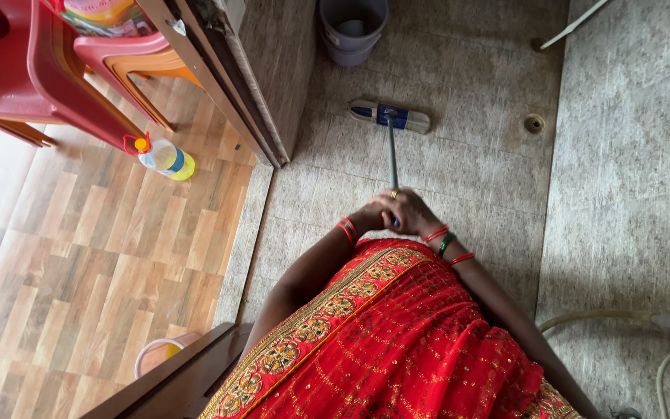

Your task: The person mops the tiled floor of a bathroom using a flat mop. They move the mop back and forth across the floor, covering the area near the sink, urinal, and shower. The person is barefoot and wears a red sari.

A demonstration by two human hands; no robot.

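Down at the middle of my view, both of my hands close around the top end of a mop handle. My right hand wraps the shaft with its fingers curled fully shut; a ring shows on one finger and red and green bangles sit on that wrist. My left hand is pressed against the right one on the same grip, fingers folded in, with red bangles on its wrist. Neither hand shows any gap around the handle.

From my hands the grey handle runs straight away from me, up the picture, almost vertical in the frame with a slight lean to the left at the far end. It meets the mop head, a flat grey and blue pad lying on the grey patterned floor. The pad's long axis lies crosswise to the handle, nearly left to right, its right end a touch lower.

Beyond the mop head stands a grey bucket, near but apart. A small round floor drain sits to the right of the pad. To the left, on the wood-look floor, a plastic bottle with yellow liquid lies beside red plastic chairs.
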